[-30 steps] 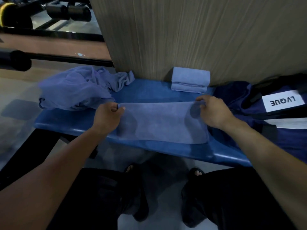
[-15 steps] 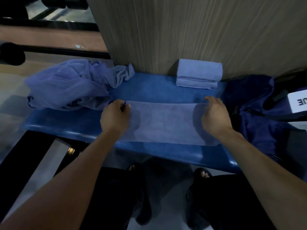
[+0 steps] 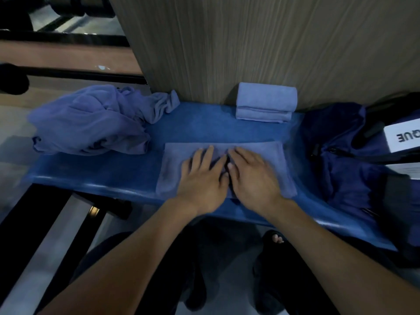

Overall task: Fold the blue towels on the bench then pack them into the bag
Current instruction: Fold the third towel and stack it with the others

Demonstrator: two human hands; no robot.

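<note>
A blue towel (image 3: 175,162) lies flat as a folded strip on the blue bench (image 3: 109,176). My left hand (image 3: 202,178) and my right hand (image 3: 252,178) rest side by side on its middle, fingers straight and pressing down. A folded blue towel stack (image 3: 266,102) stands at the back against the wall. A crumpled heap of blue towels (image 3: 91,123) sits on the bench's left end. The dark blue bag (image 3: 345,160) lies on the bench's right end.
A wood-grain wall panel (image 3: 250,42) rises right behind the bench. Dark metal bars (image 3: 68,73) and gym gear stand at the back left. My legs and sandalled feet (image 3: 276,239) are below the bench's front edge. A white label (image 3: 404,137) is on the bag.
Both hands let go of the towel's two ends and came together onto its middle, now lying flat. The view shifted slightly left and down.
</note>
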